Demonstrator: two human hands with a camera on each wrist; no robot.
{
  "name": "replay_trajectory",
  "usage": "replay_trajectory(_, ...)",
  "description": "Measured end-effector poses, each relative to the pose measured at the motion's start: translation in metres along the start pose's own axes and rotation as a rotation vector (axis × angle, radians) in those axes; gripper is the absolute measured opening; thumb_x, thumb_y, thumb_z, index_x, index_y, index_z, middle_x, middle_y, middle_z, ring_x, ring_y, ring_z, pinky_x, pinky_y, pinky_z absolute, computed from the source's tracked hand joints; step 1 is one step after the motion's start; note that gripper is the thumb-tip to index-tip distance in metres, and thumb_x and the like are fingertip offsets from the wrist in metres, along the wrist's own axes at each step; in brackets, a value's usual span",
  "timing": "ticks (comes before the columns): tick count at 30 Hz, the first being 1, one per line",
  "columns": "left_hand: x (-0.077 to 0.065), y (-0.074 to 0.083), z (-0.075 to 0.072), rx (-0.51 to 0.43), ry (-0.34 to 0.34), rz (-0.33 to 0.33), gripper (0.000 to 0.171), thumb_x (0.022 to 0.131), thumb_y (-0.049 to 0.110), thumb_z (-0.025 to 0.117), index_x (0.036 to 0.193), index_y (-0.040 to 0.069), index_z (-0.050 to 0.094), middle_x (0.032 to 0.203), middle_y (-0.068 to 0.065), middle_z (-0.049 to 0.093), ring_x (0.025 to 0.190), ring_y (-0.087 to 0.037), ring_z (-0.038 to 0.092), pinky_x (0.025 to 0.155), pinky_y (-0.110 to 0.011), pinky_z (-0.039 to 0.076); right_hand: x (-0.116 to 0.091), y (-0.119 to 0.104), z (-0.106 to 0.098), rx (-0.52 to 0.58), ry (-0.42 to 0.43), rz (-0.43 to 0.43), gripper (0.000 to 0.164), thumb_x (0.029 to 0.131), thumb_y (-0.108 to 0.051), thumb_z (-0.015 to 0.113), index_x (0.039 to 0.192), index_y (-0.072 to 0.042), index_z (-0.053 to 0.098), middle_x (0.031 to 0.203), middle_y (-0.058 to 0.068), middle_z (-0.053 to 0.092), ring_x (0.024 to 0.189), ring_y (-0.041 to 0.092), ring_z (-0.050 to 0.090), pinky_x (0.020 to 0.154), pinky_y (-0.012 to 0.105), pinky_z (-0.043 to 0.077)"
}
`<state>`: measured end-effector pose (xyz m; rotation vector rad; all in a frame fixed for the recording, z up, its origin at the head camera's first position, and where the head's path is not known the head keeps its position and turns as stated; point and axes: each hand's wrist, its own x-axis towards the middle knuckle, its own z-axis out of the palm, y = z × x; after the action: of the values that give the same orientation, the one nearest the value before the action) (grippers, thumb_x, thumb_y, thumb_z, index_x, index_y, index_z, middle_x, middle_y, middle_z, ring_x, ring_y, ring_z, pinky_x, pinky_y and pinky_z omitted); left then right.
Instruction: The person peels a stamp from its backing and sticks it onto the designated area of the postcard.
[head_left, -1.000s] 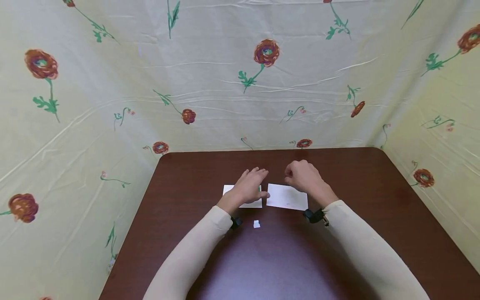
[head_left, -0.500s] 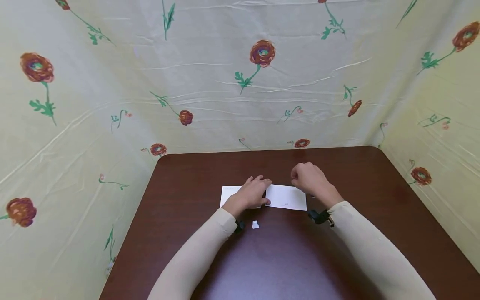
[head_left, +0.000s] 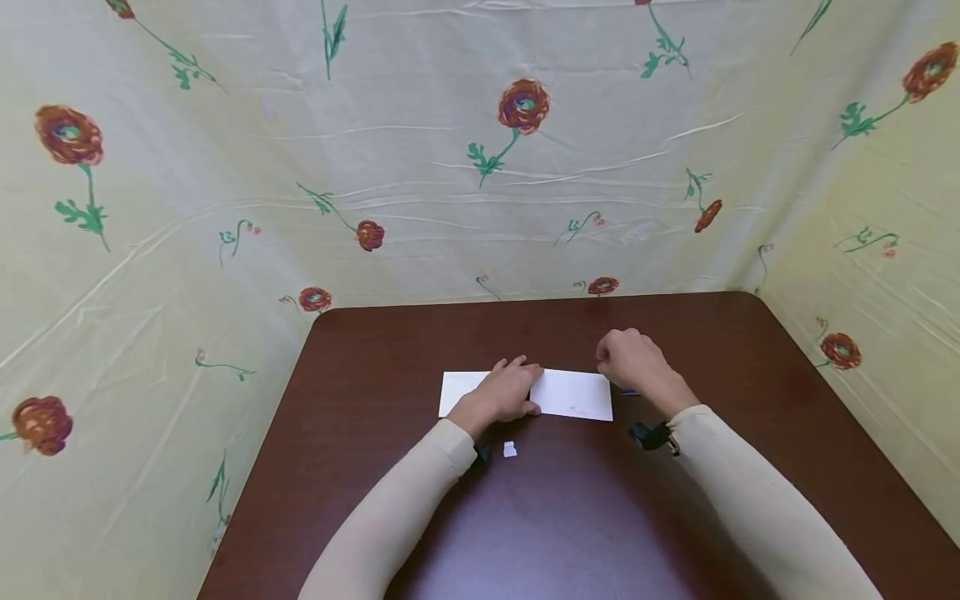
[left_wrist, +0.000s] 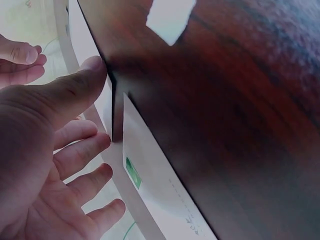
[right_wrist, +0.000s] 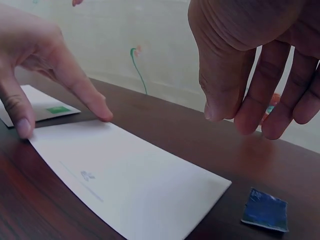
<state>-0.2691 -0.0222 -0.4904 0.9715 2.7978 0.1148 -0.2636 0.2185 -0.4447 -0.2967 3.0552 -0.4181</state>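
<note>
Two white paper rectangles like envelopes lie side by side on the table. My left hand [head_left: 506, 392] spans the left edge of the right envelope [head_left: 573, 396], its thumb and a finger touching that envelope's corners. Behind this hand, partly covered, is the left envelope [head_left: 459, 390]; a green stamp [right_wrist: 58, 109] sits in its corner. My right hand [head_left: 633, 362] hovers past the right envelope's far corner, fingers pointing down, thumb against the index finger, nothing visible between them. Beneath it a small dark blue stamp-like square [right_wrist: 266, 210] lies apart from the envelope.
A small white paper scrap [head_left: 510, 449] lies on the dark brown table [head_left: 540, 525], nearer the body. Flower-patterned cloth [head_left: 420, 150] surrounds the table at the back and sides. A dark wrist camera [head_left: 651, 435] sits at the right wrist.
My left hand has shifted right and down from over the left envelope to the right envelope's edge. My right hand has moved right, and the blue square now shows beside the envelope.
</note>
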Motion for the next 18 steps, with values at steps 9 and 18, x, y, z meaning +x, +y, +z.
replay_trajectory(9, -0.001, 0.001, 0.001, 0.014, 0.008, -0.004, 0.07, 0.089, 0.042, 0.075, 0.147, 0.011, 0.049, 0.152, -0.005, 0.05, 0.148, -0.031, 0.035, 0.118, -0.054, 0.029, 0.0, 0.016, 0.004, -0.002, -0.021, 0.043, 0.011, 0.086, -0.014, 0.069, 0.094, -0.01, 0.076, 0.09, 0.008, 0.073, 0.071, 0.022, 0.061, 0.059, 0.037, 0.051)
replay_trajectory(18, 0.0, 0.001, 0.001, 0.016, 0.01, -0.007, 0.069, 0.088, 0.042, 0.076, 0.145, 0.011, 0.052, 0.149, -0.004, 0.053, 0.146, -0.03, 0.038, 0.118, -0.053, 0.029, -0.006, 0.033, 0.009, -0.016, -0.072, 0.047, 0.016, 0.087, -0.013, 0.069, 0.1, -0.004, 0.074, 0.09, 0.012, 0.072, 0.069, 0.023, 0.06, 0.059, 0.038, 0.053)
